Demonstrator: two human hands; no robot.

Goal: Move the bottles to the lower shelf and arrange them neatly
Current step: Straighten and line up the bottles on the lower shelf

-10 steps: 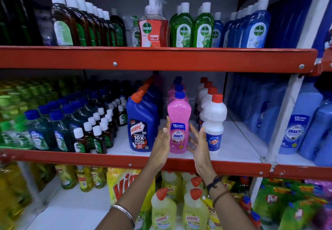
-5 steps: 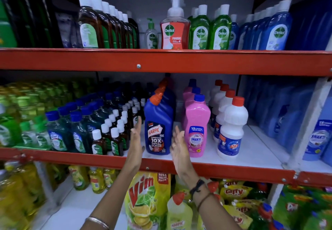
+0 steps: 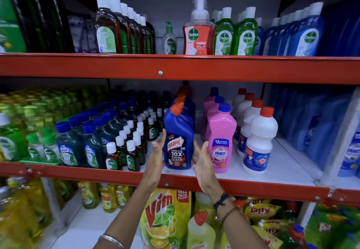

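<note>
Both hands are raised to the middle shelf [image 3: 253, 187], palms turned inward toward each other with the fingers straight and spread loosely. The left hand [image 3: 156, 158] stands just beside the left flank of the front blue Harpic bottle [image 3: 178, 141], and the right hand [image 3: 201, 160] stands at its right flank, filling the gap between that bottle and the pink Shakti bottle [image 3: 220, 141]. Neither hand is curled around anything; whether the palms actually press on the blue bottle or sit a touch off it cannot be told from here. A silver bangle [image 3: 111, 240] circles the left wrist, and dark cord bracelets [image 3: 222, 203] wrap the right wrist.

The Harpic bottle stands upright at the shelf's front, heading a row of like bottles with orange caps running back behind it. To the right of the right hand the pink bottles form their own row, and further right stands a row of white bottles with red caps [image 3: 259, 141]. To the left of the left hand cluster small brown Dettol bottles [image 3: 124, 151] with white caps, then blue-capped green bottles [image 3: 78, 141] beyond.

Above the hands, the upper shelf [image 3: 175, 66] carries a red Dettol foaming pump bottle [image 3: 198, 34], green and blue Dettol bottles to its right, and tall brown ones to its left. Below the forearms, a yellow Vim pack [image 3: 165, 215] and yellow Harpic bottles sit on the shelf underneath.
</note>
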